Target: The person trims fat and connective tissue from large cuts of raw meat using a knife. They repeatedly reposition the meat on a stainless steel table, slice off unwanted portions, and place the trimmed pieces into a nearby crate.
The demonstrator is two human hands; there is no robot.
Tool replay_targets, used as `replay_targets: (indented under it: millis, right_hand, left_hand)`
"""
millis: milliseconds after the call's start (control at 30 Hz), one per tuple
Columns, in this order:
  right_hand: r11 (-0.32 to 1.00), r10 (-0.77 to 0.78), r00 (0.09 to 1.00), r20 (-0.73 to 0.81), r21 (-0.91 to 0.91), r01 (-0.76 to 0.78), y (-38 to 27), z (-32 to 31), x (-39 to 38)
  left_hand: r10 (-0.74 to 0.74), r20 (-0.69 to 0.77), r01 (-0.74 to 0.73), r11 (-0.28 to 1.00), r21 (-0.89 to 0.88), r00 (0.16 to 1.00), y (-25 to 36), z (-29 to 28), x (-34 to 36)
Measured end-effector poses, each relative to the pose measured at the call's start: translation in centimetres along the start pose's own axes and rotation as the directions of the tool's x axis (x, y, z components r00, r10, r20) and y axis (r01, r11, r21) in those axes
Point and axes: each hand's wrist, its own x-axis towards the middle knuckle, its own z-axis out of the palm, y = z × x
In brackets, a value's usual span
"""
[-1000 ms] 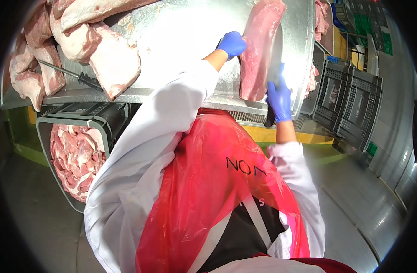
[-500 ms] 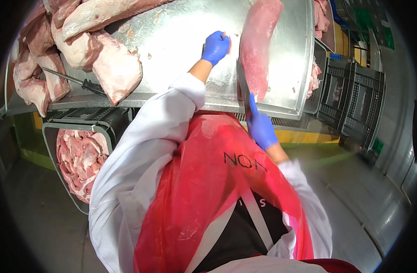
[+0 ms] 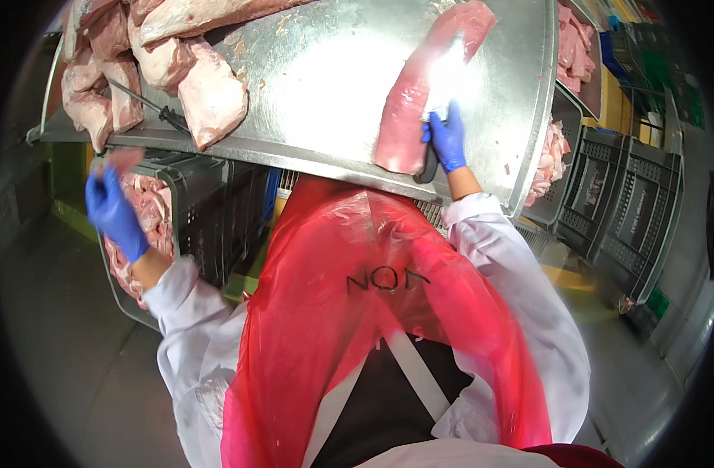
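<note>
My left hand [image 3: 114, 212], blue-gloved and slightly blurred, is over the near-left crate [image 3: 170, 214] of meat pieces. At its fingertips is a small pink meat scrap [image 3: 125, 161]. My right hand [image 3: 447, 142], also gloved, is closed around a knife, its black handle [image 3: 428, 167] pointing toward me. Strong glare washes out most of the blade, which lies along the right side of a long pork loin [image 3: 408, 117]. The loin slants across the metal table [image 3: 318, 117], its near end close to the front edge.
Large fatty meat cuts [image 3: 209, 93] are piled at the table's left, with a thin dark-handled steel rod [image 3: 143, 97] among them. Right of the table stand crates of meat pieces [image 3: 550, 160] and a dark grey crate [image 3: 618, 210].
My left hand has swung from the table to the left-hand crate with the scrap. The loin now slants more, and my right hand with the knife has moved farther up the table.
</note>
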Motion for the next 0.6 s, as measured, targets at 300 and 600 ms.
replay_targets:
  millis: [300,600]
  right_hand:
    - [0.768,-0.276,0.899,0.341,-0.485,0.419,-9.7,-4.9,10.8]
    - [0.393,-0.02,0.851,0.525,-0.778,0.489,-6.0,-6.1,7.9]
  left_hand:
    - [-0.264,0.105,-0.033,0.264,0.964,0.959,0.7,-8.7,-7.7]
    - [0.01,0.785,-0.49,0.786,0.377,0.62,13.9,37.6,-19.6]
